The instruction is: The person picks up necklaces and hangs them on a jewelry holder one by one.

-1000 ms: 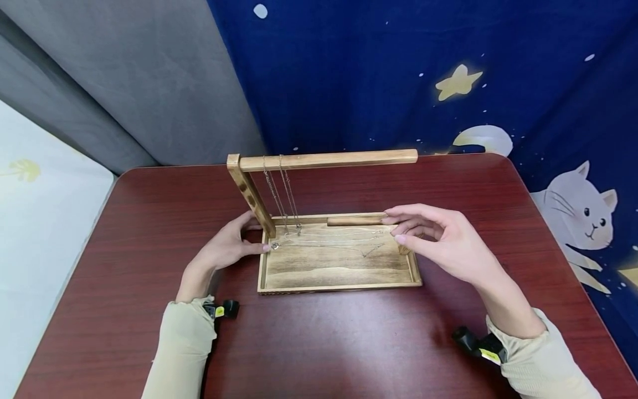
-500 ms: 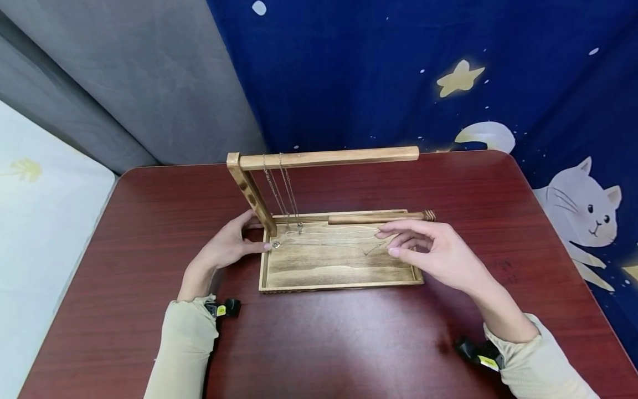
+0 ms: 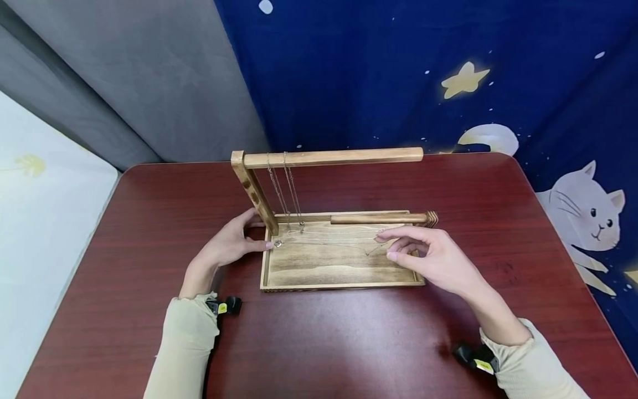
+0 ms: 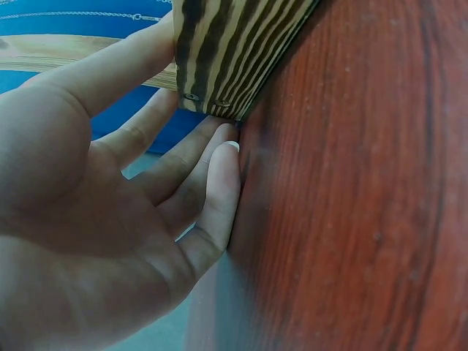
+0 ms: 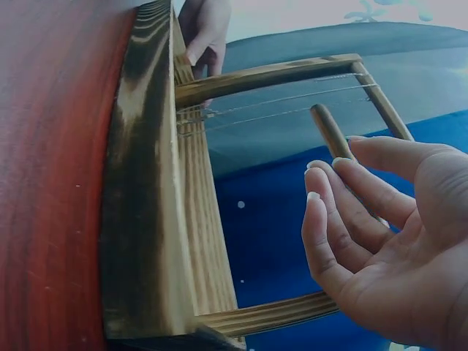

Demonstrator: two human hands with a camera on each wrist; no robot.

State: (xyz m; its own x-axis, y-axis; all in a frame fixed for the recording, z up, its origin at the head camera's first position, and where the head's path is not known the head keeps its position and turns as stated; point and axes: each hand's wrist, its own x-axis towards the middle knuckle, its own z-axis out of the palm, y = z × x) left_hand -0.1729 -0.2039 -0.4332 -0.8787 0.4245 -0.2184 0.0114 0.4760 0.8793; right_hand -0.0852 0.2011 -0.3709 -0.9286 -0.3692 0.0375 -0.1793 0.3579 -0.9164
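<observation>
A wooden jewelry stand has a shallow tray point(image 3: 339, 274), an upright post point(image 3: 255, 195) at left and a horizontal bar point(image 3: 339, 158) on top. Two thin necklaces point(image 3: 293, 191) hang from the bar's left part. Other fine chains lie stretched across the tray, with a round pendant point(image 3: 277, 243) near its left wall. My left hand point(image 3: 226, 244) grips the tray's left end, thumb at the rim and fingers behind the post. Over the tray's right end hovers my right hand point(image 3: 433, 257), fingers loosely bent, thumb and index finger apart. No chain shows between them in the right wrist view.
A second wooden rod point(image 3: 374, 219) with a ridged end point(image 3: 431, 218) lies along the tray's back wall. The stand is on a dark red table point(image 3: 334, 343). Behind hang a grey curtain point(image 3: 139, 83) and a blue one point(image 3: 349, 72) printed with stars.
My right hand has come down and slightly left over the tray, uncovering the ridged end of the back rod. My left hand keeps its place on the tray.
</observation>
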